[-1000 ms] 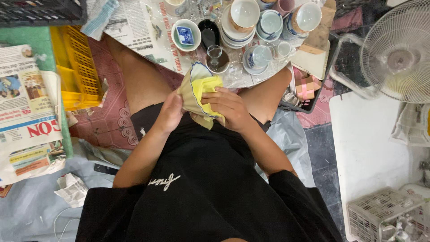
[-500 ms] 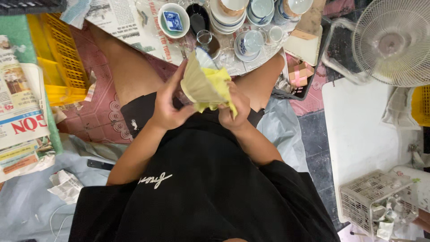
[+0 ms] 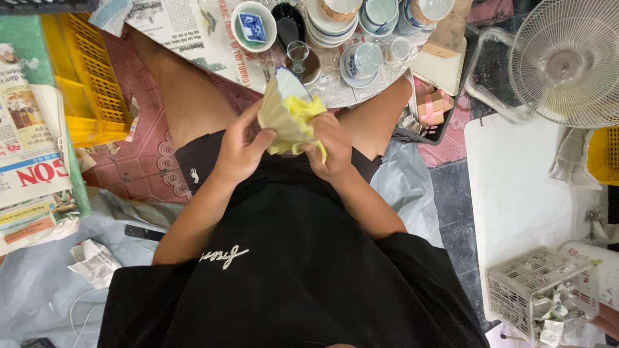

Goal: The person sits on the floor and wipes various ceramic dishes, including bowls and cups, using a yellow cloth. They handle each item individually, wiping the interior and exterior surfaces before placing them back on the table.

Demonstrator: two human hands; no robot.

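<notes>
In your lap, above the black shirt [image 3: 290, 270], both hands have lifted the yellow cloth [image 3: 291, 119] up from your thighs since a second ago, and a white bowl [image 3: 288, 82] now shows edge-on inside it. Your left hand [image 3: 240, 149] has its fingers closed around the cloth-covered side; your right hand [image 3: 332, 147] pinches the cloth against the other side (this looks like wiping rather than merely holding). Beyond your knees, on the newspaper [image 3: 187, 29] spread over the floor, stand stacked cups and saucers [image 3: 361, 58] and a small glass [image 3: 297, 53]. A yellow crate [image 3: 84, 77] lies left, a fan [image 3: 567, 58] right.
</notes>
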